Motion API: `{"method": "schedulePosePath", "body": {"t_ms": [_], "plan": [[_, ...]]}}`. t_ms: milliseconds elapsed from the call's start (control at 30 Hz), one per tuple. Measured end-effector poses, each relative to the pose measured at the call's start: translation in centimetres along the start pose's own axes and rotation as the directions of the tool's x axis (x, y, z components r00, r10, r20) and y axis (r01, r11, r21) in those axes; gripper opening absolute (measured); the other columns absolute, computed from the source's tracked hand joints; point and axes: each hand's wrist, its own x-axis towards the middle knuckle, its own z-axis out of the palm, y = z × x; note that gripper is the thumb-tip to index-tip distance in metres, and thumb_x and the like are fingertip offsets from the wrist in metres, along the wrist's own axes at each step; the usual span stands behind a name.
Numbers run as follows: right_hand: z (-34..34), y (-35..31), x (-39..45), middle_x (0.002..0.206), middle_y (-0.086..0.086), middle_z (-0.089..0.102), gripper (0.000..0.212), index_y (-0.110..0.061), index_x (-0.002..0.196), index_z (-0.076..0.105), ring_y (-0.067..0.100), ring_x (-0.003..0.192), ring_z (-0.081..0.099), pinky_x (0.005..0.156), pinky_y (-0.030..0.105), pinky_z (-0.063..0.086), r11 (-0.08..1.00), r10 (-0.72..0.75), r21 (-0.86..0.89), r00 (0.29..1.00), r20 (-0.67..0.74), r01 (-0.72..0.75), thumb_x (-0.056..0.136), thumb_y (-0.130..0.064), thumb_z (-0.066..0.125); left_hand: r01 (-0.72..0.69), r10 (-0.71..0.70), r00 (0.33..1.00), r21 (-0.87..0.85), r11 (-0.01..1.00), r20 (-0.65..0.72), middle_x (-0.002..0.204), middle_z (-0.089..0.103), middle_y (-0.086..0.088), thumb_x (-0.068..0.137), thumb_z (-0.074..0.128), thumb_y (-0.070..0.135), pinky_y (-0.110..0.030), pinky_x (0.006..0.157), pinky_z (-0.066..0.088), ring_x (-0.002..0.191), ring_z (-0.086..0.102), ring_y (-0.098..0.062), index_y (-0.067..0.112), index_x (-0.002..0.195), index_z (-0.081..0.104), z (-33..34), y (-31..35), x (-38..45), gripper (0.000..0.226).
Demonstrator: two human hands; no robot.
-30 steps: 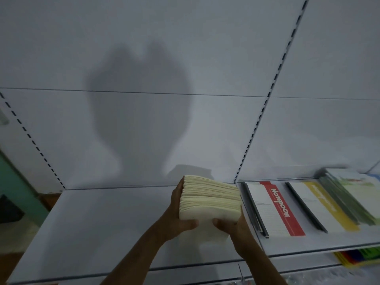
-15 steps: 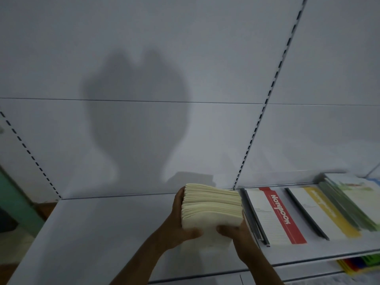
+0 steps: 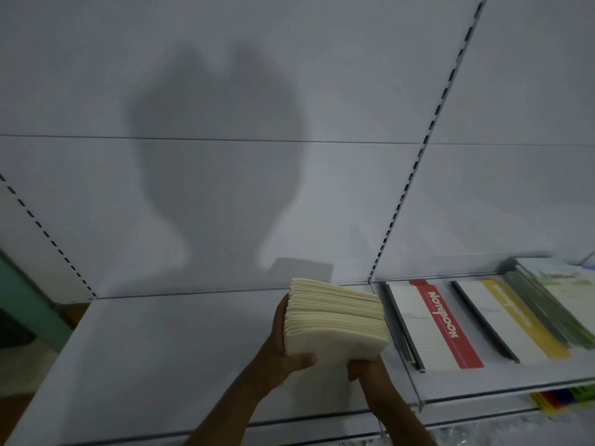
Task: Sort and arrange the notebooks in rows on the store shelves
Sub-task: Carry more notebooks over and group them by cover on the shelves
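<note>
A thick stack of cream notebooks point(image 3: 335, 320) is held just over the white shelf point(image 3: 154, 355), near its right end. My left hand point(image 3: 283, 352) grips the stack's left side with the thumb under the front edge. My right hand point(image 3: 367, 368) supports the front right corner from below; most of its fingers are hidden. To the right lie a notebook with a red band point(image 3: 431, 326), one with a yellow band point(image 3: 505, 320), and a pile of green-covered notebooks point(image 3: 557, 297).
A slotted upright point(image 3: 415, 162) divides the white back panel into two bays. The left shelf bay holds only the stack I carry. Coloured notebooks point(image 3: 560, 400) show on a lower shelf at the right. A green frame point(image 3: 29, 300) stands at the far left.
The stack and both hands have stayed at about the same spot over the shelf, shifting slightly toward the back. My view has tilted a little.
</note>
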Motion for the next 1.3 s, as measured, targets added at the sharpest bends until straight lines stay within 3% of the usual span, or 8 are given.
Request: {"method": "schedulePosePath", "body": {"t_ms": [100, 267, 433, 500, 600, 800, 1000, 1300], "plan": [[0.3, -0.8, 0.2, 0.072, 0.002, 0.051, 0.036, -0.007, 0.078, 0.052, 0.011, 0.065, 0.049, 0.047, 0.011, 0.045, 0.998, -0.048, 0.033, 0.999, -0.016, 0.048, 0.07, 0.028, 0.051, 0.031, -0.031, 1.0, -0.011, 0.999, -0.001, 0.145, 0.04, -0.008, 0.067, 0.081, 0.002, -0.025, 0.096, 0.048, 0.13, 0.045, -0.012, 0.007, 0.148, 0.016, 0.0, -0.8, 0.0, 0.104], [0.4, -0.5, 0.4, 0.067, 0.004, 0.049, 0.027, -0.008, 0.067, 0.05, 0.012, 0.062, 0.047, 0.046, 0.01, 0.044, 0.989, -0.134, 0.061, 0.991, -0.007, 0.134, 0.043, 0.004, 0.049, 0.09, -0.093, 0.995, 0.09, 0.992, 0.028, 0.145, 0.038, -0.001, 0.068, 0.085, 0.015, -0.02, 0.099, 0.047, 0.13, 0.041, -0.004, 0.013, 0.149, 0.016, -0.4, -1.4, -0.2, 0.106], [0.1, -0.1, 0.3, 0.072, 0.006, 0.053, 0.035, -0.004, 0.076, 0.054, 0.009, 0.063, 0.054, 0.05, 0.015, 0.047, 0.984, -0.165, 0.071, 0.986, 0.031, 0.162, 0.042, 0.002, 0.049, 0.14, -0.151, 0.987, 0.165, 0.976, 0.059, 0.139, 0.04, 0.005, 0.07, 0.084, 0.013, -0.01, 0.084, 0.049, 0.122, 0.043, 0.001, 0.019, 0.148, 0.017, -0.8, -2.0, 0.3, 0.103], [0.0, -0.4, 0.6, 0.076, 0.007, 0.055, 0.045, -0.001, 0.086, 0.055, 0.003, 0.063, 0.057, 0.049, 0.016, 0.047, 0.98, -0.196, 0.049, 0.979, 0.057, 0.194, 0.041, 0.003, 0.049, 0.139, -0.146, 0.989, 0.167, 0.976, 0.031, 0.139, 0.043, 0.005, 0.069, 0.085, 0.015, -0.019, 0.091, 0.051, 0.126, 0.045, -0.006, 0.021, 0.147, 0.022, -0.9, -1.9, 0.8, 0.1], [-0.5, -0.6, 1.6, 0.095, 0.011, 0.06, 0.075, 0.003, 0.113, 0.052, 0.017, 0.083, 0.059, 0.055, 0.021, 0.05, 0.974, -0.224, 0.045, 0.972, 0.072, 0.221, 0.038, 0.002, 0.052, 0.114, -0.115, 0.993, 0.201, 0.973, -0.007, 0.144, 0.041, 0.004, 0.066, 0.087, 0.023, -0.037, 0.104, 0.046, 0.133, 0.042, -0.013, 0.025, 0.146, 0.024, -1.0, -1.3, 1.4, 0.102], [-1.1, -1.1, 2.4, 0.102, 0.012, 0.061, 0.09, -0.001, 0.12, 0.048, 0.018, 0.091, 0.061, 0.062, 0.027, 0.054, 0.965, -0.26, 0.065, 0.963, 0.075, 0.256, 0.033, -0.02, 0.064, 0.064, -0.059, 0.998, 0.253, 0.965, -0.027, 0.145, 0.037, 0.006, 0.064, 0.088, 0.018, -0.047, 0.104, 0.046, 0.134, 0.039, -0.011, 0.028, 0.147, 0.02, -0.4, -0.9, 2.0, 0.106], [-1.1, 0.3, 2.8, 0.104, 0.015, 0.056, 0.095, 0.001, 0.124, 0.043, 0.015, 0.088, 0.059, 0.063, 0.022, 0.053, 0.975, -0.208, 0.094, 0.975, 0.076, 0.201, 0.035, -0.025, 0.064, 0.149, -0.163, 0.983, 0.157, 0.976, 0.08, 0.139, 0.041, 0.005, 0.074, 0.08, 0.007, -0.008, 0.086, 0.046, 0.119, 0.045, 0.011, 0.01, 0.147, 0.018, -0.1, -1.3, 2.2, 0.096], [-1.4, 0.8, 3.6, 0.105, 0.015, 0.057, 0.096, -0.001, 0.124, 0.045, 0.02, 0.093, 0.056, 0.064, 0.02, 0.052, 0.987, -0.162, 0.025, 0.982, 0.097, 0.16, 0.033, -0.027, 0.065, 0.259, -0.267, 0.962, 0.118, 0.959, 0.053, 0.136, 0.045, 0.007, 0.078, 0.078, 0.017, -0.007, 0.079, 0.048, 0.12, 0.048, -0.002, 0.016, 0.15, 0.018, 0.3, -2.0, 2.2, 0.094]]}}
